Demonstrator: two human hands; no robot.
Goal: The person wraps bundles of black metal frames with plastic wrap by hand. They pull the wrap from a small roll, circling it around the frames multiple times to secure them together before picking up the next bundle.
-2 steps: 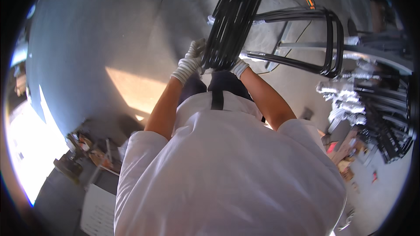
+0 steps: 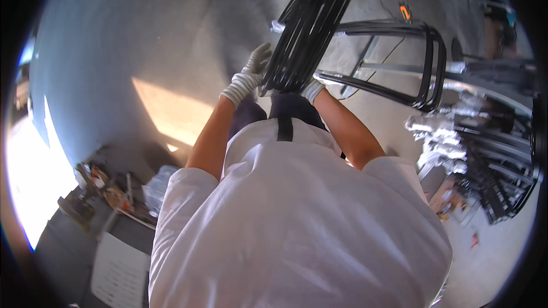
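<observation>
Head: black bars (image 2: 308,34) between left grip (image 2: 257,61), right grip (image 2: 311,89)

A white short-sleeved shirt (image 2: 297,211) is worn with dark trousers (image 2: 299,109) and a black strap (image 2: 285,129) at the waist. The left hand (image 2: 257,61) and right hand (image 2: 312,89) wear pale gloves (image 2: 241,85) with ribbed cuffs (image 2: 233,92), perhaps knitted.

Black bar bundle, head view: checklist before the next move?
1. Gloves on both hands: ok.
2. Left hand closed around the bar bundle: not ok, fingers extended beside it.
3. Right hand gripping: cannot tell, mostly hidden behind the bundle.
4. Bundle clear of the black frames: cannot tell, they overlap in view.
5. Orange item apart from the bundle: ok.
</observation>
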